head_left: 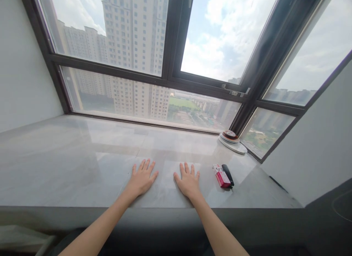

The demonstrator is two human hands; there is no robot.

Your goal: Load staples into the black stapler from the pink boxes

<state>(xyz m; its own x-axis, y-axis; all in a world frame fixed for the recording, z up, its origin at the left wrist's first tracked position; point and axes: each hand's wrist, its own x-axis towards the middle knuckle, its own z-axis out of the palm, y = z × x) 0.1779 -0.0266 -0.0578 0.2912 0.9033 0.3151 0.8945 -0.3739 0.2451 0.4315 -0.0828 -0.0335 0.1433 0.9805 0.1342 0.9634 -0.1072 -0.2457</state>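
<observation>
We had both hands palm down on the pale sill (68,168), fingers spread and holding nothing. To the right of the left hand (142,178) and the right hand (189,180) lay a pink-and-white box (222,178) and a black stapler (227,174), so our right hand was clearly the nearer. Their long axes ran much alike, slanting from far left to near right; the box was on the left, though we could not tell whether the two touched. Beyond them we saw stacked plates (229,138).
</observation>
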